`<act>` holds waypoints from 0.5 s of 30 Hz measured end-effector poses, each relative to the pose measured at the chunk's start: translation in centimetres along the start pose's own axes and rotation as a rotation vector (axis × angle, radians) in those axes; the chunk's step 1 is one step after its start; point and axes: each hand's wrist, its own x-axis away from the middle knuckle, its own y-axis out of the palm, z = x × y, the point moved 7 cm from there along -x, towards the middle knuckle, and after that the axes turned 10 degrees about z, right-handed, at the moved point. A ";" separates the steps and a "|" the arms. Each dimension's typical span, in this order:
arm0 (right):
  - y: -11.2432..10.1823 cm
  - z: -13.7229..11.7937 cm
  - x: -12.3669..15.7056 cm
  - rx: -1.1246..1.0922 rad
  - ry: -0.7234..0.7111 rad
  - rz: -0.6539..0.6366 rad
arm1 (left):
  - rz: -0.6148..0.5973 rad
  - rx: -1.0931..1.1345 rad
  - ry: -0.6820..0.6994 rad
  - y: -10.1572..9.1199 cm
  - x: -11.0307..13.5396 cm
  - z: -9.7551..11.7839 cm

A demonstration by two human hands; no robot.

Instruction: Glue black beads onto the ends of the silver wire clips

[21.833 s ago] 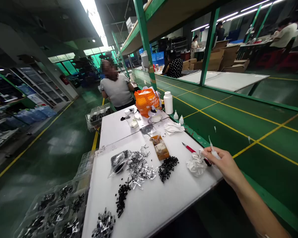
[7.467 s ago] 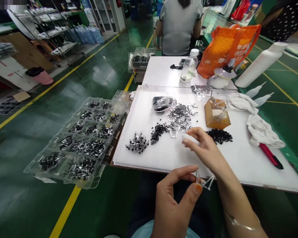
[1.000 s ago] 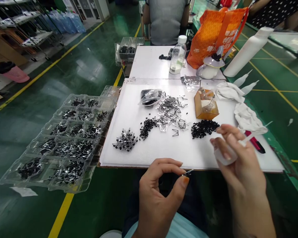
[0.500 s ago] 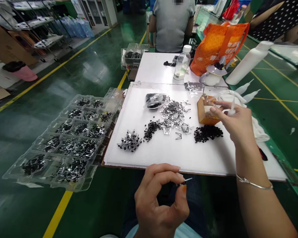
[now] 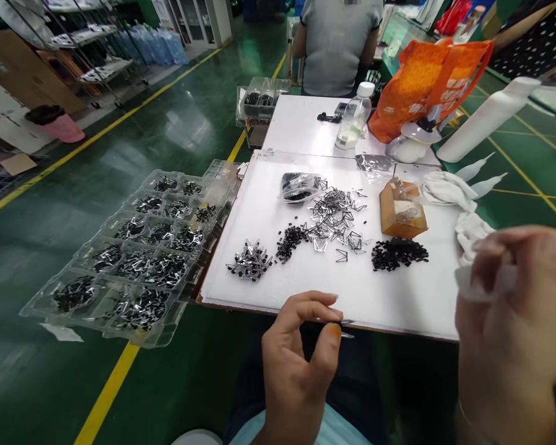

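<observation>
My left hand (image 5: pixel 299 361) is closed in a pinch in front of the table's near edge, with a small metal wire clip (image 5: pixel 347 335) between thumb and fingertips. My right hand (image 5: pixel 521 303), smeared by motion, is raised at the right, its fingers curled round a white translucent piece (image 5: pixel 484 281) whose kind I cannot make out. On the white tabletop lie a heap of bent metal clips (image 5: pixel 331 210), two heaps of small black pieces (image 5: pixel 398 253) and a pile of clips with black ends (image 5: pixel 250 261). An open orange-brown box (image 5: pixel 403 219) stands behind the right black heap.
A clear compartment tray (image 5: pixel 115 266) full of black and metal parts stands left of the table. A plastic bag of black parts (image 5: pixel 300 186), white cloths (image 5: pixel 449 190), a clear bottle (image 5: pixel 353 117), a white bottle (image 5: pixel 488 120) and an orange bag (image 5: pixel 429 86) are farther back. A person (image 5: pixel 338 46) sits beyond.
My right hand has left the orange-brown box and moved right and toward me, with the white piece in it. The clip in my left hand has turned slightly; two metal ends now show.
</observation>
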 end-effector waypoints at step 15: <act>-0.4 -1.6 6.3 -0.186 0.194 -0.242 | -0.006 0.126 -0.250 0.8 0.3 -1.8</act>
